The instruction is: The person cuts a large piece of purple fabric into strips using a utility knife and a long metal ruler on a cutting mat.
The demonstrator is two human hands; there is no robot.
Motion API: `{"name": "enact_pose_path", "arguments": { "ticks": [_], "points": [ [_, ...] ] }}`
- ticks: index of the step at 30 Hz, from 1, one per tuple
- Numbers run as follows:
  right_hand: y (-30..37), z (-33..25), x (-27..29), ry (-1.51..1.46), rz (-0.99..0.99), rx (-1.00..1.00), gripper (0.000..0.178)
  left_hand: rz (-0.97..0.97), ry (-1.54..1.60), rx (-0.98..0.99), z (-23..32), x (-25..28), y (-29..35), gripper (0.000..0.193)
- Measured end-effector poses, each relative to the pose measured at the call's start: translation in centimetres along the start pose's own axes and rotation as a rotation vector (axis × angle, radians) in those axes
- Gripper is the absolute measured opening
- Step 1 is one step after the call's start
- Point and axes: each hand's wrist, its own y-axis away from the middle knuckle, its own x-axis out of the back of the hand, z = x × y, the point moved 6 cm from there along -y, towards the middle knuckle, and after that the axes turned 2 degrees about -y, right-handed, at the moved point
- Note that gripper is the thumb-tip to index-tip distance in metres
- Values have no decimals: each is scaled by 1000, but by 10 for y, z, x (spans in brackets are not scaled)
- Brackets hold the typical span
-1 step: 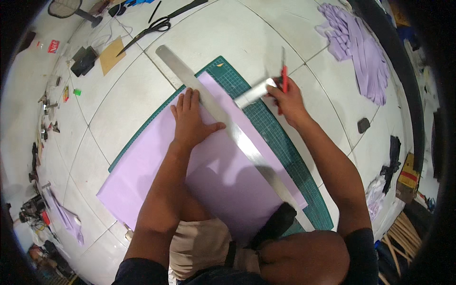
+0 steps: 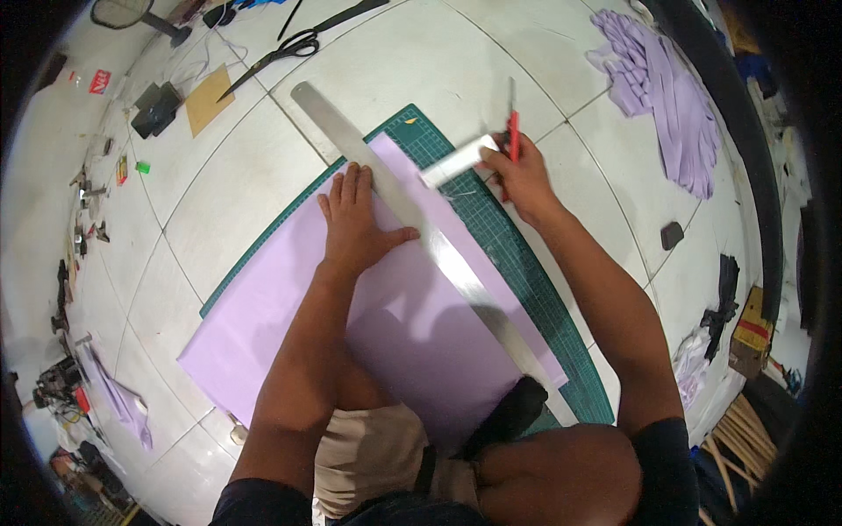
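My left hand [image 2: 355, 219] lies flat with fingers spread, its fingertips and thumb on a long steel ruler [image 2: 456, 272]. The ruler runs slantwise over a lilac sheet of fabric [image 2: 272, 289], and a narrow lilac strip shows beyond its right edge. Under the fabric is a green gridded cutting mat [image 2: 500, 228]. My right hand [image 2: 524, 180] is closed on a short, pale, flat ruler-like strip [image 2: 458, 163] and also on a slim red tool [image 2: 514, 130], apparently a cutter with its thin tip pointing away. The strip's free end is over the lilac strip's right edge.
Large black scissors [image 2: 289, 48] and a brown card [image 2: 210, 101] lie on the tiled floor [image 2: 474, 61] at far left. Lilac strips [image 2: 671, 123] are heaped at far right, above a small dark block [image 2: 672, 235]. My dark-covered foot [image 2: 517, 408] rests by the ruler's near end.
My right hand has moved a little left, carrying the short strip and red tool, so the strip's end has come over the fabric edge. My left hand stays on the long ruler.
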Motion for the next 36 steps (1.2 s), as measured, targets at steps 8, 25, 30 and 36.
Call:
{"name": "enact_pose_path", "arguments": {
  "ticks": [8,25,30,36],
  "points": [
    [-57,-13,-75,71,-20,2,44,-50,-23,52,5,0,-5,127],
    [-64,-4,-74,71,-46,-62,45,-39,44,64,3,1,-6,124],
    [-63,-3,-73,40,-52,-81,48,-2,76,47,4,6,-4,121],
    [-61,1,-73,-29,-24,-39,43,25,148,18,-4,3,-4,119]
  ]
}}
